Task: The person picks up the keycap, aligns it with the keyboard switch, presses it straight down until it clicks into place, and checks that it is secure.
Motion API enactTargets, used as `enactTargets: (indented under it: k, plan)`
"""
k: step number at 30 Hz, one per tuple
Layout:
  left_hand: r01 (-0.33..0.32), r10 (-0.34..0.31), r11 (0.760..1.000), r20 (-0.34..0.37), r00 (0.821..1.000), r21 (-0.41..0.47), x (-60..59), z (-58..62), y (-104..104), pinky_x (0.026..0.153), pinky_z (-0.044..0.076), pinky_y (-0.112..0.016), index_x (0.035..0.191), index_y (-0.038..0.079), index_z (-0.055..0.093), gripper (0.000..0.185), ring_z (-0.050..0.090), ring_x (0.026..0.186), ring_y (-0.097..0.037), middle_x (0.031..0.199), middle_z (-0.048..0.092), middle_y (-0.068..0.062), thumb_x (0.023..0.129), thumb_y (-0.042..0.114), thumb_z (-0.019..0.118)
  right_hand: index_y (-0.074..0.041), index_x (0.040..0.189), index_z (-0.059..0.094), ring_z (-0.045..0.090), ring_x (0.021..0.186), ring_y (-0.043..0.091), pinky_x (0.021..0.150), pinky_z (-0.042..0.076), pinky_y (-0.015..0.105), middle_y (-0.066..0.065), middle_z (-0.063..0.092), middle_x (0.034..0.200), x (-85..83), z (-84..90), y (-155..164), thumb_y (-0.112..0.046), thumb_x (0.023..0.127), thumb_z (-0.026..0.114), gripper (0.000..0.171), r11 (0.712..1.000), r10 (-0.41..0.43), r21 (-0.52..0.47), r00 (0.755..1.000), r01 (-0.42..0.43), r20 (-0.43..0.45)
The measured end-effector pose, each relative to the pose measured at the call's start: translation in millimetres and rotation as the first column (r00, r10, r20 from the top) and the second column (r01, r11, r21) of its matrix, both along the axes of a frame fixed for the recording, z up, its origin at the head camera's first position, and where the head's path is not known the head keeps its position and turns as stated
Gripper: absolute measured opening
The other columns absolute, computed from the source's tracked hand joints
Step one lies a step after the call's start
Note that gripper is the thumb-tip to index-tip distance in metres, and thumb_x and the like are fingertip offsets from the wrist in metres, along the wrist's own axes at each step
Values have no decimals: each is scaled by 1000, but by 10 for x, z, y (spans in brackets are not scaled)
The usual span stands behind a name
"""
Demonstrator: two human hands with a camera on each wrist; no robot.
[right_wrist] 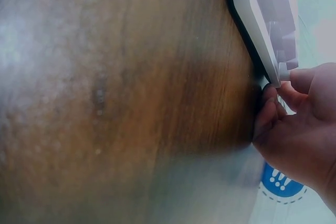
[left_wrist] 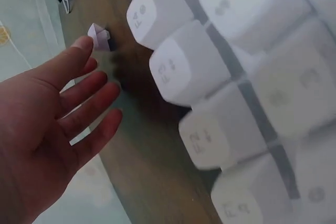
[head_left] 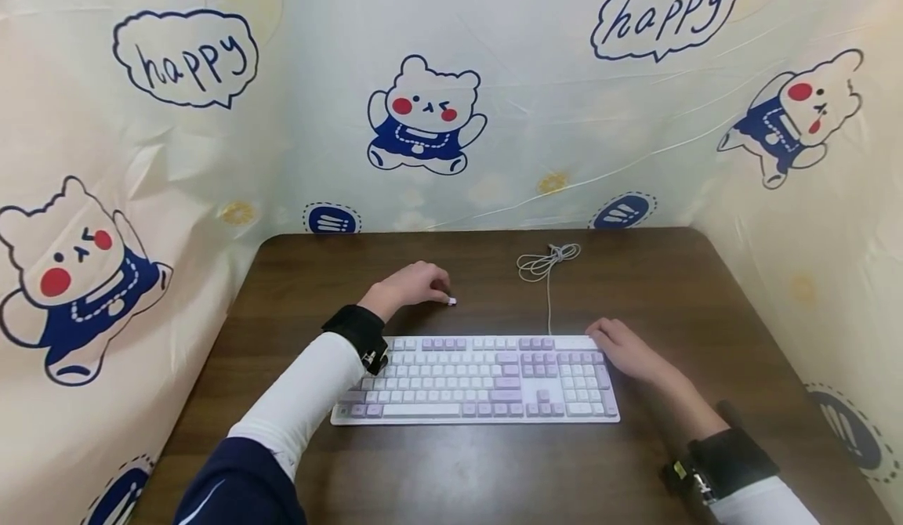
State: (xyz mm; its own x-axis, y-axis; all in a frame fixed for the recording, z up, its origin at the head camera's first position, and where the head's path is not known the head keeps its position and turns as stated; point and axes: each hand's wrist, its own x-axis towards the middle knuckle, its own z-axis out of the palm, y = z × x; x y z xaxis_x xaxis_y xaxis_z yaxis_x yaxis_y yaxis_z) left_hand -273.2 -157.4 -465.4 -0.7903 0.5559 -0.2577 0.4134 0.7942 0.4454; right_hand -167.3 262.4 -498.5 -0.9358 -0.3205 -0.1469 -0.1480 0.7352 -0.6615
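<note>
A white and lilac keyboard (head_left: 451,384) lies flat on the brown table. Just past its back edge, my left hand (head_left: 415,284) hovers low over the wood with spread, relaxed fingers. At the tip of that thumb is a small pale keycap (left_wrist: 98,38); I see no finger closing on it from the other side. My left forearm crosses the keyboard's upper left corner. My right hand (head_left: 626,346) grips the keyboard's back right corner. In the right wrist view its thumb (right_wrist: 304,80) lies on the top side, with curled fingers (right_wrist: 268,111) at the lower edge.
A thin white cable (head_left: 549,305) runs back from the keyboard to a tied coil (head_left: 549,262). Bare tabletop (head_left: 451,470) lies in front of the keyboard. Printed cloth (head_left: 451,8) hangs behind the table and along both sides.
</note>
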Motion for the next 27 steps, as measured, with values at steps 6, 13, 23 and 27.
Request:
enactTargets:
  k: [6,13,23,27]
  plan:
    - [5,-7,999,43,999,43,13,-39,32,86,53,-34,110,12,75,17,61,89,-18,101,71,-1,98,24,75,1,114,66,58,106,33,90,46,51,17,62,113,7,-36,-8,-15,109,49,24,1000,1,1,1000,-1,-10]
    - [5,-7,998,28,1000,65,40,-104,58,83,50,-33,98,16,71,7,57,88,-18,94,66,0,97,21,76,0,115,66,59,105,34,89,47,50,18,61,113,9,-28,-11,-18,110,48,26,1000,-10,1,1000,10,-6]
    - [31,-31,998,-4,1000,62,97,-128,90,87,50,-35,100,16,70,8,56,93,-20,97,64,-1,96,17,76,1,115,66,59,105,32,89,47,50,17,62,112,3,-34,7,-16,110,49,25,1000,-8,1,1000,8,-16]
    - [54,-52,998,-45,998,39,111,-151,49,88,49,-35,103,18,70,8,55,95,-20,100,62,0,98,20,75,1,114,66,59,103,31,88,47,49,16,62,111,-1,-40,18,-16,110,49,24,1000,-8,1,1000,8,-26]
